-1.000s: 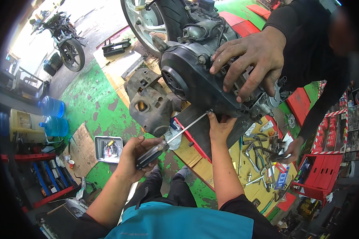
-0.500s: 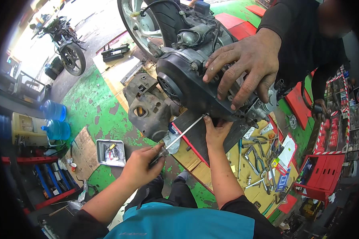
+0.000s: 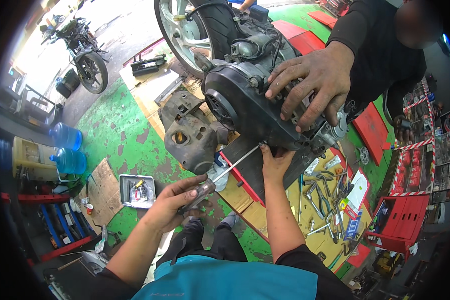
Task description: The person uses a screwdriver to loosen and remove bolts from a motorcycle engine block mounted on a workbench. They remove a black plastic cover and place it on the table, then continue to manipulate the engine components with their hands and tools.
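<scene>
Two hands: both on the job.
Left hand point(image 3: 172, 202): fingers curled tight around screwdriver point(image 3: 220, 177) handle.
Right hand point(image 3: 275, 162): fingers open, pressed under engine cover point(image 3: 245, 107).
Screwdriver tip: at cover's lower edge, beside right fingers.

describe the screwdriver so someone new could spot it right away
Start at the big black engine cover under the co-worker's hand. A thin steel shaft slants down-left from its lower edge into the left hand. That screwdriver is held; the other tools lie on cardboard.
</scene>
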The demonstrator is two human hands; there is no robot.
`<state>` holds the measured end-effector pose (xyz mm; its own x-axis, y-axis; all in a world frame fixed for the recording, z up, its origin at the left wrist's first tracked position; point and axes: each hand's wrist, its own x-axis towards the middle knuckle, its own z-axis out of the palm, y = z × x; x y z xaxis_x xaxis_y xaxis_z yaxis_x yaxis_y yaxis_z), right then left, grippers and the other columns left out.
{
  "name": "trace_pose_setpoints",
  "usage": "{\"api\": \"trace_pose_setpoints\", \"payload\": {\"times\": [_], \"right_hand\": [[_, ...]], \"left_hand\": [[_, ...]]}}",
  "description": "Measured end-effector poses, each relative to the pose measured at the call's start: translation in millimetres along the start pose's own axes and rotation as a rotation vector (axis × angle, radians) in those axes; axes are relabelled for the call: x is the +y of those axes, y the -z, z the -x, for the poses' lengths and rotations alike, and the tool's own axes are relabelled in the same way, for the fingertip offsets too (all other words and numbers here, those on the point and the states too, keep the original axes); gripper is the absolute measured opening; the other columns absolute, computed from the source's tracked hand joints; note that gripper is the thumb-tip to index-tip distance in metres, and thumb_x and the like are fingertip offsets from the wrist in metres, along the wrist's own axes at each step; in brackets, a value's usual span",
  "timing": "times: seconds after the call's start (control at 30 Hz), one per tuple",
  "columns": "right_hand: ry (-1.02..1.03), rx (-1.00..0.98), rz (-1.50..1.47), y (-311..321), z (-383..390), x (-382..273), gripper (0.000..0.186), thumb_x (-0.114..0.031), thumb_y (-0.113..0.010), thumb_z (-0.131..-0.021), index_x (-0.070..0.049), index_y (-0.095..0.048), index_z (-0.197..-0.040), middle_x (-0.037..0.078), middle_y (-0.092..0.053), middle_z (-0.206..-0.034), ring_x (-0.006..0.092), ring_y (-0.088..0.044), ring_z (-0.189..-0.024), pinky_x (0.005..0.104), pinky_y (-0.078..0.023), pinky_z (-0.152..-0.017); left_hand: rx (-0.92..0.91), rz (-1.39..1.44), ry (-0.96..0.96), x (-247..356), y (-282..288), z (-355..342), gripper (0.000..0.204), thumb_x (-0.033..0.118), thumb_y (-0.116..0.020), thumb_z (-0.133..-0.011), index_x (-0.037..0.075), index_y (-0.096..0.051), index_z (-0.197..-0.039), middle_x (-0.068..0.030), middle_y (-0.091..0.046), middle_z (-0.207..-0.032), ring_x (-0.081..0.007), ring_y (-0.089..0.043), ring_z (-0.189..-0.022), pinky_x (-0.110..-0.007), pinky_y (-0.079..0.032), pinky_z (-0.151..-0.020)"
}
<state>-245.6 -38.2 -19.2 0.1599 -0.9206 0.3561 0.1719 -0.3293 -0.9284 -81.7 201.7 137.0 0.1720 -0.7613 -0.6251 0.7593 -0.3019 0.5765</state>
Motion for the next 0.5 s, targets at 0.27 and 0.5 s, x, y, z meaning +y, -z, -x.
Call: {"api": "trace_pose_setpoints", "payload": {"times": [0.27,0.5], "right_hand": [[-0.012,-0.005,-0.029,-2.6,1.9,-0.6,0.083,-0.006,-0.085,-0.083,-0.004,-0.032,-0.146,0.016,-0.045,-0.145,0.026,-0.047,-0.133,0.0398,-0.035,-0.115],[-0.018,-0.012,-0.045,-4.6,2.5,-3.1,0.085,-0.005,-0.085,-0.083,-0.004,-0.03,-0.147,0.016,-0.044,-0.145,0.0268,-0.047,-0.133,0.0396,-0.035,-0.115]], "left_hand": [[-0.07,0.188,0.208,-4.1,14.7,-13.6,0.038,0.024,-0.063,-0.1,0.0,-0.06,-0.129,-0.013,-0.069,-0.094,-0.0071,-0.045,-0.049,-0.021,-0.03,-0.04],[0.058,-0.369,-0.022,6.0,2.2,-15.4,0.032,0.015,-0.068,-0.096,-0.003,-0.068,-0.122,-0.012,-0.067,-0.079,-0.0126,-0.053,-0.05,-0.028,-0.038,-0.044]]}}
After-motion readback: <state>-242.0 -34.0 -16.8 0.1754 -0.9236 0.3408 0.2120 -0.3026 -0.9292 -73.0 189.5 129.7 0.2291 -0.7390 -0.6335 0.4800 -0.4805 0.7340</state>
